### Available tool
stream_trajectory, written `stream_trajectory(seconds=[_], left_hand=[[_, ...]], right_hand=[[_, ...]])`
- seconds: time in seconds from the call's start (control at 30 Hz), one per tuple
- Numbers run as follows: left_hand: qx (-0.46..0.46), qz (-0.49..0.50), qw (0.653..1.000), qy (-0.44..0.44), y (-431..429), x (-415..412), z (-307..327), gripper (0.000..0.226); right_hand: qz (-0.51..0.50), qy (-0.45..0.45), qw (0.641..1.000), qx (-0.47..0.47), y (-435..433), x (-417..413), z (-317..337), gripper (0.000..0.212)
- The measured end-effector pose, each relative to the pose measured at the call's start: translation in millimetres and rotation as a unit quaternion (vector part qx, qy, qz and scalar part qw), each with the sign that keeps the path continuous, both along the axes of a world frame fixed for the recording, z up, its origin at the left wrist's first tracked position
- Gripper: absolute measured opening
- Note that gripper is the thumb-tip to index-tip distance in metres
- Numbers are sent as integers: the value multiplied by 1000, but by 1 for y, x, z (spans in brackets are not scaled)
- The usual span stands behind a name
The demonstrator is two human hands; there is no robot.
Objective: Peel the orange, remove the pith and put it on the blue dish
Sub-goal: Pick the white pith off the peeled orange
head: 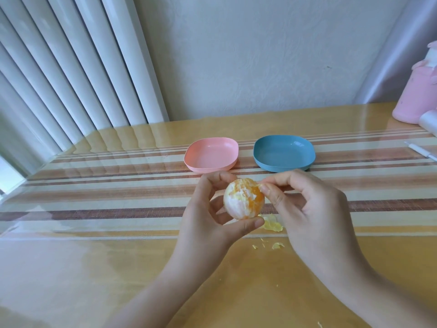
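The left hand (pixel 208 209) grips the peeled orange (pixel 243 198) above the middle of the table (pixel 118 256), thumb beneath it. The right hand (pixel 307 209) pinches a pith strand (pixel 261 185) at the fruit's top. The blue dish (pixel 283 152) stands toward the far edge, beside a pink dish (pixel 210 155). Pith scraps (pixel 272 224) lie below the hands.

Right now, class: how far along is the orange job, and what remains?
Done: the orange is peeled; scraps lie on the table. In hand: the left hand grips it while the right hand pinches pith at its top; white patches cover much of it. Left: clear those, then set it on the blue dish, which holds nothing.
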State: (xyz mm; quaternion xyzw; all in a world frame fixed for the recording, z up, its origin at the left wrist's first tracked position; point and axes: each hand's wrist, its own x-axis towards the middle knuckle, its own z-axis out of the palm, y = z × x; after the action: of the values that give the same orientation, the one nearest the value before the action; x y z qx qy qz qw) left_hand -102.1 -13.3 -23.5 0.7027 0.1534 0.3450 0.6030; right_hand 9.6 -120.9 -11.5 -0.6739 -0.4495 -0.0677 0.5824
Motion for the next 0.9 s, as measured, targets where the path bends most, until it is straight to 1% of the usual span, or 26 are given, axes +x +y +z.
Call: stream_trajectory(seconds=[0.07, 0.13, 0.33, 0.47, 0.63, 0.77, 0.8, 0.9], left_hand=[[22, 6, 1000, 6, -3, 0, 1, 60], [36, 11, 999, 6, -4, 1, 2, 58], [64, 22, 998, 8, -6, 0, 4, 56], [71, 11, 997, -4, -8, -1, 5, 54], [8, -46, 998, -30, -8, -2, 7, 53], [-79, -87, 993, -22, -2, -4, 11, 56], [-99, -97, 990, -19, 0, -4, 11, 56], [-156, -106, 982, -22, 6, -4, 10, 55]], right_hand=[[-40, -86, 995, -10, 4, 1, -5, 15], [-61, -127, 990, -12, 7, 1, -8, 22], [-65, -131, 989, -22, 11, 0, -10, 25], [-55, -105, 993, -27, 11, 2, -10, 18], [-36, -59, 997, -33, 9, 9, -12, 22], [-20, -52, 998, -35, 2, 17, -9, 10], [-23, -55, 997, -38, 1, 20, -8, 10], [-39, -50, 997, -42, -2, 28, -6, 25]])
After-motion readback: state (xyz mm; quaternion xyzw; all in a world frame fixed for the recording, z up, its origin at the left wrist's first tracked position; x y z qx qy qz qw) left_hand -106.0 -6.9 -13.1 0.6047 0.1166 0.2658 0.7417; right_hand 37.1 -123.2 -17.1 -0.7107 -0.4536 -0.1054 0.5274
